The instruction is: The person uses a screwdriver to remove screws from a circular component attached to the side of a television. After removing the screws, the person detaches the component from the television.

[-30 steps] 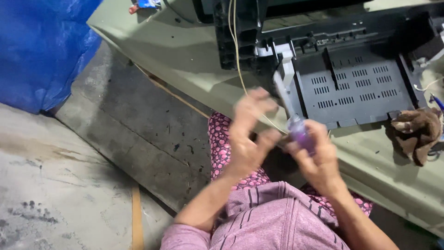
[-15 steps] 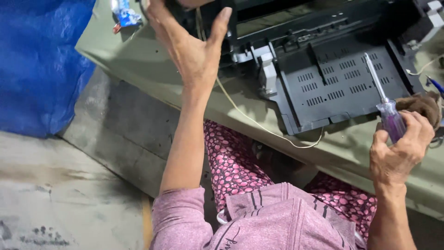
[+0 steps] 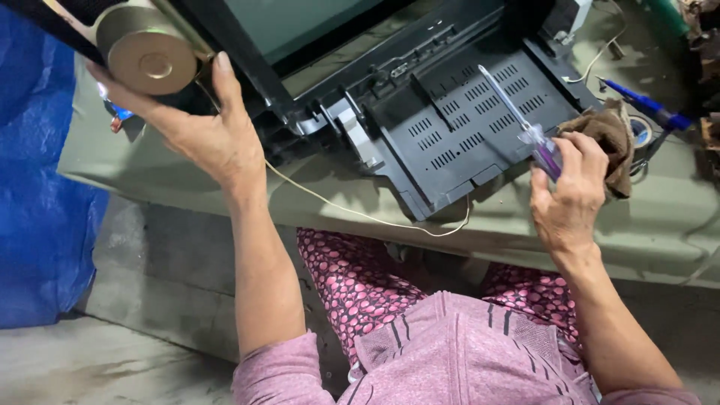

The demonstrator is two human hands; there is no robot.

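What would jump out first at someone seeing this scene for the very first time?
Probably the left hand, spread against the corner of a big black device lying open on the grey-green table, just below a round metal part at upper left. Next, the right hand at the right, gripping a purple-handled screwdriver whose shaft angles over the vented black panel, beside a brown rag.

matt black plastic tray point(image 3: 457, 124), shiny brushed metal cylinder point(image 3: 146, 60), clear glossy plastic screwdriver handle point(image 3: 546, 154), rough brown cloth rag point(image 3: 611, 139), dull green surface point(image 3: 660, 217).
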